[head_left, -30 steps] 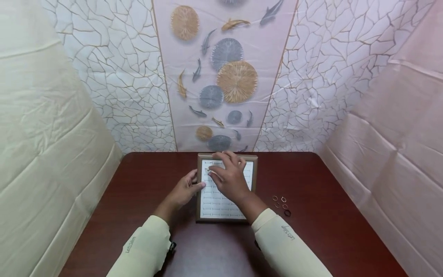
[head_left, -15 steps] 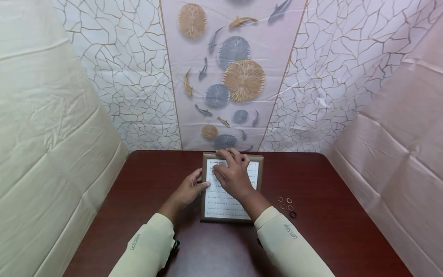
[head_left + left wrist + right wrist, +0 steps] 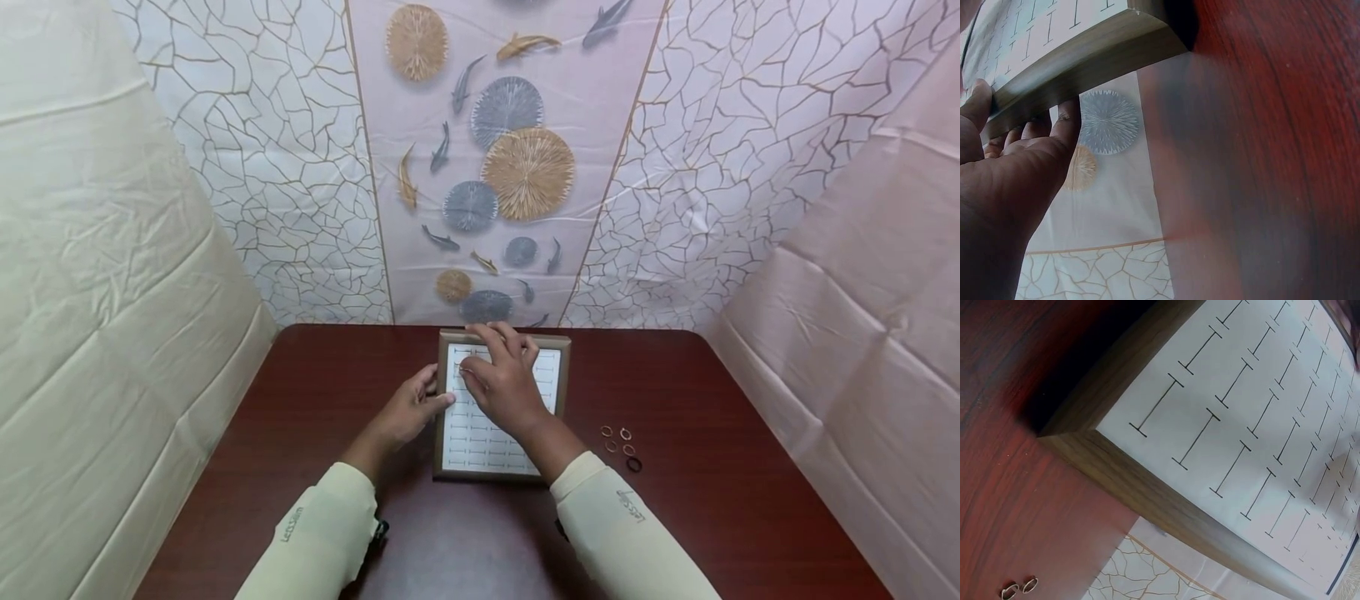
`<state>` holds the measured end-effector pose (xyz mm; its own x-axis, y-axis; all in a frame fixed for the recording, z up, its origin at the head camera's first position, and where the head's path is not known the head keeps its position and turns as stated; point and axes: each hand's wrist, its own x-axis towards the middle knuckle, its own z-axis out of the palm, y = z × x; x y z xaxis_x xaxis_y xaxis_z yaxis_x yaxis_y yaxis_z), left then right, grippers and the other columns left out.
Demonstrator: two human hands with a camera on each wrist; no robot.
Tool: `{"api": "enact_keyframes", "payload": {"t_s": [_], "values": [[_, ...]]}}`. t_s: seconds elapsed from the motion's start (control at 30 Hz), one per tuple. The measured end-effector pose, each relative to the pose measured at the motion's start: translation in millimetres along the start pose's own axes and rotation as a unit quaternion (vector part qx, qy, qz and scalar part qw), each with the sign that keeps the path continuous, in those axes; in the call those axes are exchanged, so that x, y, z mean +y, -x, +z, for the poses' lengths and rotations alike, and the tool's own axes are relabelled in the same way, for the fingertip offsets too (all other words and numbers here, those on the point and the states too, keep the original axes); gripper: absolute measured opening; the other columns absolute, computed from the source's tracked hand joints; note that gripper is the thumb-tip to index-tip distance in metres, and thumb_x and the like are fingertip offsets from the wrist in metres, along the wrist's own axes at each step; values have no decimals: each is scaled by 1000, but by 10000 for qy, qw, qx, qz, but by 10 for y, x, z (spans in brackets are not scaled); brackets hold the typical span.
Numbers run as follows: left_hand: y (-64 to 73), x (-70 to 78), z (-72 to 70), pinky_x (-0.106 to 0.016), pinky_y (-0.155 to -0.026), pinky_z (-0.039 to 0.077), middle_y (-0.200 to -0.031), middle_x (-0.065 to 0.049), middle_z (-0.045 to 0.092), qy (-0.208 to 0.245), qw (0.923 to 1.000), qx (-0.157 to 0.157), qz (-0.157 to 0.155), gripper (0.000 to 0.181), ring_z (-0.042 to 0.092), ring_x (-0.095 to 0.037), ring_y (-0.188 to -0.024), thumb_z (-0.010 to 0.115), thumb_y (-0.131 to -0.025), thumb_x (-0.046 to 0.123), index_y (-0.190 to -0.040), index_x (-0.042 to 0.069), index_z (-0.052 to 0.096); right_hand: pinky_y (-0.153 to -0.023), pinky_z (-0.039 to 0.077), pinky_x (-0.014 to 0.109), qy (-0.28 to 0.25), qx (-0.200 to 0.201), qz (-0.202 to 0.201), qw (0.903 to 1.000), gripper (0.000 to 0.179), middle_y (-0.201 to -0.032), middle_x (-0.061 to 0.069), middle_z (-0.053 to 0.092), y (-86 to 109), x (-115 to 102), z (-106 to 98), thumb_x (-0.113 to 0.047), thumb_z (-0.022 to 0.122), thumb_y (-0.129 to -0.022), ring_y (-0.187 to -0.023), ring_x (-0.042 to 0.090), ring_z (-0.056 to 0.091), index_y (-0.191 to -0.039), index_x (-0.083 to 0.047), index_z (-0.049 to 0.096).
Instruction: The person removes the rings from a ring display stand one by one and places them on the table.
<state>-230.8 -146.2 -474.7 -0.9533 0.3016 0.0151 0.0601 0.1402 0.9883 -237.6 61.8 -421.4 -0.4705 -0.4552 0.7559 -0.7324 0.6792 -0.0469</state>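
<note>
A ring display tray (image 3: 491, 477), with a brown wooden frame and a white slotted pad, is tilted up at the back of the table. My left hand (image 3: 405, 410) grips its left edge; in the left wrist view the thumb lies on the face and the fingers (image 3: 1067, 119) are under the frame. Over the pad's upper left, my right hand (image 3: 510, 390) pinches a small gold ring (image 3: 462, 368) between thumb and index finger at a slot. Those fingertips mostly hide the ring. The right wrist view shows the slotted pad (image 3: 1166, 447) but hardly the hand.
Several loose rings lie on the dark red table (image 3: 712, 500) right of the tray, among them a black ring (image 3: 634, 472). A patterned cloth (image 3: 300, 250) hangs behind the table's back edge. Pale padded fabric walls (image 3: 97, 333) stand at both sides.
The gold ring showed clearly at the right fingertips a second ago; now it is mostly covered, with thumb and index finger closer together at the slot. The head view has shifted slightly.
</note>
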Motion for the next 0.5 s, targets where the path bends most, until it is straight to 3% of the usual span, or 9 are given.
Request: {"api": "enact_keyframes", "payload": {"t_s": [0.2, 0.5], "values": [[4, 12, 26, -37, -98, 59, -162, -21, 57, -50, 10000, -26, -64, 70, 71, -26, -123, 66, -110, 20, -171, 11, 32, -105, 33, 65, -29, 107, -72, 9999, 6, -152, 12, 61, 46, 24, -26, -12, 86, -95, -141, 37, 48, -95, -15, 81], [-6, -1, 9, -31, -90, 60, -155, -25, 62, 108, 9999, -43, 65, 67, 74, -17, -108, 66, -110, 15, -169, 9, 34, -105, 35, 66, -278, 425, -181, 9985, 5, -147, 14, 62, 84, 2, -103, -12, 86, -94, -140, 39, 48, -97, -14, 83]]}}
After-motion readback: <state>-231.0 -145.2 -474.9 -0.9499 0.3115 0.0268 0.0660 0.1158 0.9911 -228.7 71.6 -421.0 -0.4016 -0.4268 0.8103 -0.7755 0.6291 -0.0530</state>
